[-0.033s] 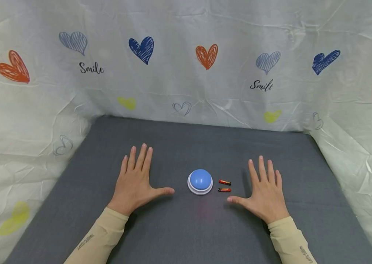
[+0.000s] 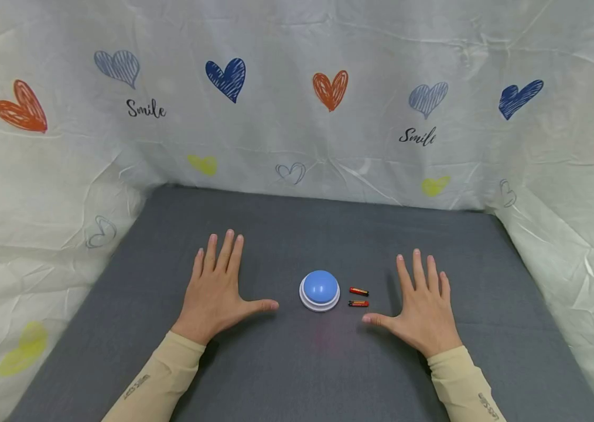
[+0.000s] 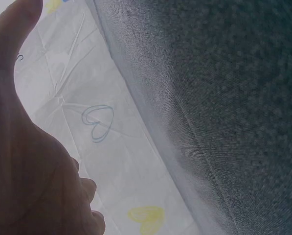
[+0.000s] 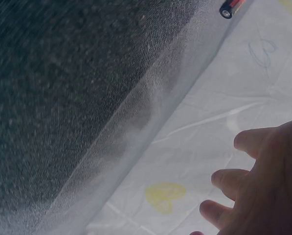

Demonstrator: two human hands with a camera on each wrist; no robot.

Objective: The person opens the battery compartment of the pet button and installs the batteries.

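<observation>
Nearest, both hands lie flat and empty on the grey worktop, fingers spread: left hand (image 2: pixel 216 287), right hand (image 2: pixel 423 308), unmoved from the frame before, so nothing is yet picked up. Between them, mid-worktop toward the near edge, sits a blue dome button (image 2: pixel 320 289) on a white base. Two small red-orange batteries (image 2: pixel 358 297) lie parallel just right of it. Beyond, a heart-print sheet (image 2: pixel 297 105) walls the far edge.
</observation>
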